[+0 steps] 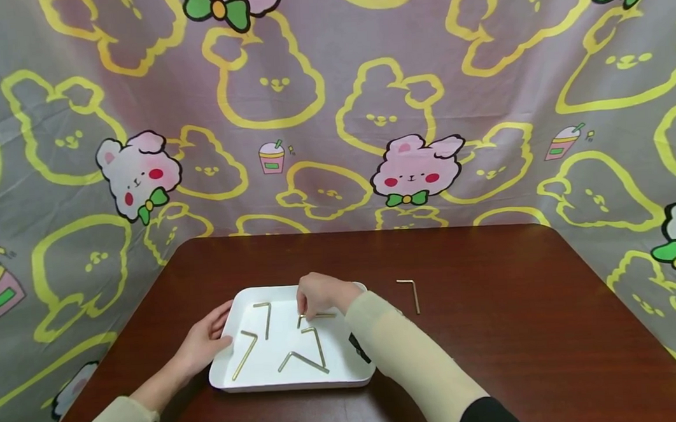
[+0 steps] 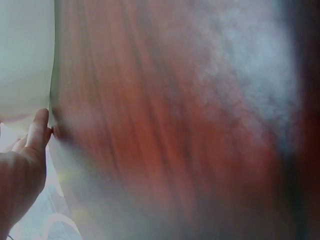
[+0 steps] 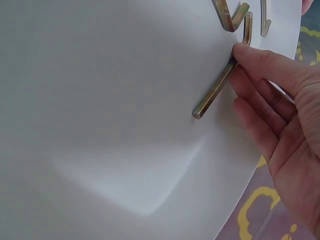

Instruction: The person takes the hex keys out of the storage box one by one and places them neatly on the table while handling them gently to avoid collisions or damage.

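Observation:
In the head view a white tray (image 1: 290,386) sits on the table, with several brass-coloured hex keys (image 1: 268,320) lying spread in it. My right hand (image 1: 325,293) reaches over the tray's far part and pinches a bent hex key (image 1: 325,315). The right wrist view has thumb and fingers of the right hand (image 3: 280,95) on this hex key (image 3: 214,92) near its bend, low at the tray floor (image 3: 100,100). At the tray's left side my left hand (image 1: 204,342) holds the rim, thumb on the edge. The left wrist view catches that hand (image 2: 22,175) at the tray wall (image 2: 25,60).
One more hex key (image 1: 416,296) lies on the dark wooden table (image 1: 493,330), to the right of the tray. Behind and beside the table hangs a cloth (image 1: 322,135) printed with cartoon animals. A dark wrist strap (image 1: 359,349) is on the right arm.

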Demonstrator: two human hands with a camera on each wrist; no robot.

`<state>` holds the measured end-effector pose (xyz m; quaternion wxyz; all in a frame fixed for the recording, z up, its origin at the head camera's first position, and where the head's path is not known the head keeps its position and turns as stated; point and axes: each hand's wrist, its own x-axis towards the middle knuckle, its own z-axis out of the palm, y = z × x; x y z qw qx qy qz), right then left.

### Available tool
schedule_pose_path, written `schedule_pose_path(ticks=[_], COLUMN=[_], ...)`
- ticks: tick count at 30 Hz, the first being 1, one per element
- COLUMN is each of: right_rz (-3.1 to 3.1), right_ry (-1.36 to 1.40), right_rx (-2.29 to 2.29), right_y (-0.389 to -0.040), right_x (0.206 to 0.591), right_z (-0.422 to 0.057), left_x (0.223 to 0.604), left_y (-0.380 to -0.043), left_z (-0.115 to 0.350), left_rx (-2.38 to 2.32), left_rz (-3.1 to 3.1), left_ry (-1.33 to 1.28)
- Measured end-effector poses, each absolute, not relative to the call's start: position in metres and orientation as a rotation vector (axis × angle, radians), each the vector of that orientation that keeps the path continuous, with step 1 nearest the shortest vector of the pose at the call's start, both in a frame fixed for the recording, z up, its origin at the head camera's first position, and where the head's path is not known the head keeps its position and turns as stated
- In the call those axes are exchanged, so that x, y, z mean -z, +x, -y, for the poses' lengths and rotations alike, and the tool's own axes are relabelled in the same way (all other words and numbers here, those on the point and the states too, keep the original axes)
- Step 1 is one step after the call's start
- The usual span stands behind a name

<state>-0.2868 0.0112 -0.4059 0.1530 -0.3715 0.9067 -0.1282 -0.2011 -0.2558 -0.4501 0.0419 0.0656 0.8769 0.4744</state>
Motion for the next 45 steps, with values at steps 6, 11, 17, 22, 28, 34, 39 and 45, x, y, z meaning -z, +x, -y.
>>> schedule_pose_path(ticks=[6,11,17,22,28,34,39,45], right_rz=[-2.627,-2.630,-2.640,-2.652,-2.663,-2.670,-2.664,-2.634], right_ry=[-1.034,-1.029,-1.017,-1.014,-1.006,-1.035,-1.065,-1.051], right_rx=[0.291,0.246,0.263,0.296,0.289,0.259,0.273,0.404], right_y=[-0.2866,-0.2860,-0.2856,-0.2846,-0.2835,-0.2840,-0.2838,-0.2832], right_x=[0.4031,0.4024,0.4037,0.4043,0.4071,0.4118,0.4117,0.4116], right_z=[-0.0114,-0.0124,-0.0133,-0.0127,-0.0108,-0.0098,-0.0116,-0.0135], left_x=[0.4476,0.4469,0.4467,0.4472,0.4482,0.4487,0.4487,0.4489], left_y=[-0.2017,-0.2009,-0.2009,-0.2007,-0.1999,-0.1987,-0.1976,-0.1989], left_z=[0.2545,0.2537,0.2530,0.2533,0.2537,0.2539,0.2537,0.2544], left_rx=[-1.440,-1.446,-1.435,-1.421,-1.421,-1.428,-1.444,-1.434], left_rz=[-2.693,-2.687,-2.690,-2.695,-2.697,-2.693,-2.688,-2.693], left_ry=[0.203,0.216,0.195,0.169,0.153,0.156,0.176,0.176])
